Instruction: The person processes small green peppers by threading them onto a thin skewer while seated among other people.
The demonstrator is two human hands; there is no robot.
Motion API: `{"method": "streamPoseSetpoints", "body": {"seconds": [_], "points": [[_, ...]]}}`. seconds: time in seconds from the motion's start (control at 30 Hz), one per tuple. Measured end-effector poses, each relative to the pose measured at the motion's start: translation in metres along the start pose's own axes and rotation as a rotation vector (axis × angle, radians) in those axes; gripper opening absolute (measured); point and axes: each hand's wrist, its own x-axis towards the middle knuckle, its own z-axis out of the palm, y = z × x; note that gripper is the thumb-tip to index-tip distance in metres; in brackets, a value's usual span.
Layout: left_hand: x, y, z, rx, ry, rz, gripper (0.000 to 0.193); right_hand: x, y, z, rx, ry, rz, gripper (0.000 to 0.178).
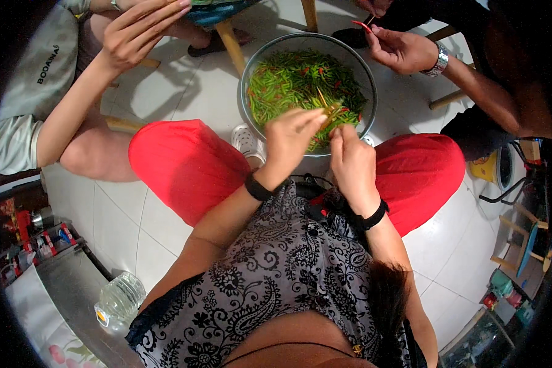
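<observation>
A large round metal bowl (244, 92) stands on the floor between my knees. Small green chilies (285, 80), with some red ones among them, fill much of it. Above the bowl's near side, my left hand (293, 140) is closed in a pinch. A blurred yellowish-green piece (331, 114) shows at its fingertips, with a thin pale stick (321, 97) just beyond. It looks like a chili, though motion smears it. Close by on the right, my right hand (354, 161) is pinched at the near rim. Whatever lies between its fingers is hidden.
At the far right, another person's hand (405, 52) holds a red chili (362, 26). A second person's hand (132, 38) is raised at the far left. Wooden stool legs (230, 48) stand behind the bowl. A clear plastic jug (121, 299) is at lower left, a yellow bucket (484, 167) at right.
</observation>
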Motion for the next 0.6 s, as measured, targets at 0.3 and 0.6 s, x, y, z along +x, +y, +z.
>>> {"method": "streamPoseSetpoints", "body": {"seconds": [0.3,0.6], "points": [[0.008,-0.037,-0.004,-1.39,-0.131,-0.932,0.036,0.011,0.011,-0.006,0.125,0.104,0.048,0.02],[0.012,-0.036,-0.008,-1.261,-0.107,-0.745,0.032,0.008,0.011,-0.007,0.144,0.0,0.067,0.021]]}}
